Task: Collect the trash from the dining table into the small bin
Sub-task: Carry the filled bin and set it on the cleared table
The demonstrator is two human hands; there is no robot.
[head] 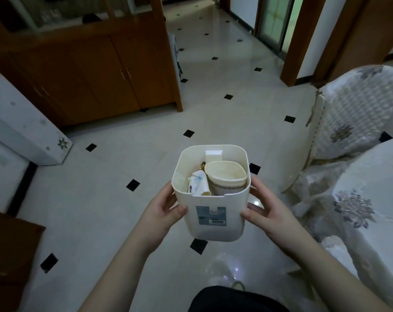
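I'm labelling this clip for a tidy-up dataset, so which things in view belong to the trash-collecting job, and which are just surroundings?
Part of the job:
- small bin, held by the left hand and right hand
- paper cup inside it
- crumpled wrapper inside it

Just surroundings:
- wooden cabinet
- covered chair
- tablecloth
- tiled floor

small bin [213,226]: cream white, grey-blue label with barcode
paper cup [226,176]: cream, pale band below rim
crumpled wrapper [199,183]: white with blue marks
floor [128,212]: glossy pale tiles, black diamond insets
tablecloth [371,199]: white, grey floral print
cabinet [101,75]: brown wood
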